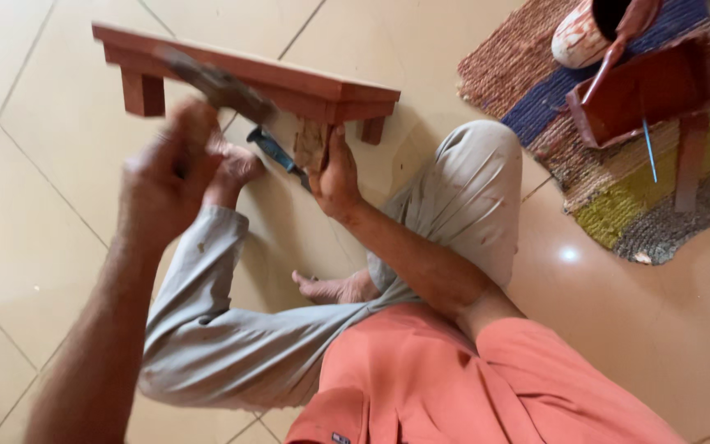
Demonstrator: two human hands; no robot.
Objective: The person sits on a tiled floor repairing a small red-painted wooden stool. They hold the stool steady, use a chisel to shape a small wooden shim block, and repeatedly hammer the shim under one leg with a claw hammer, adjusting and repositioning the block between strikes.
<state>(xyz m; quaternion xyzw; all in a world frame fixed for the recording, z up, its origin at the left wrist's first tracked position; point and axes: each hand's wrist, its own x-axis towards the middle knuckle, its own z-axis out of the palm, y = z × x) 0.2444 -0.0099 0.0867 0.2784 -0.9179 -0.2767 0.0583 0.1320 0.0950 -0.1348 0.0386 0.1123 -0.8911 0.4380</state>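
I sit on a tiled floor before a low red-brown wooden bench (289, 80). My left hand (166, 177) is raised and blurred, shut on a hammer (219, 86) whose head is in front of the bench top. My right hand (334, 177) presses a small pale wooden block (312, 141) against the bench's underside near its right leg. A blue-handled tool (277, 152) lies slanted between my right hand and my bare foot (236, 168); I cannot tell whether the hand holds it.
A striped woven mat (618, 197) lies at the right. On it stand a second red-brown wooden piece (659, 82) with a leg, a paint-stained pot (585, 33) and a thin blue rod (649, 148). My other foot (334, 288) rests under my bent knee.
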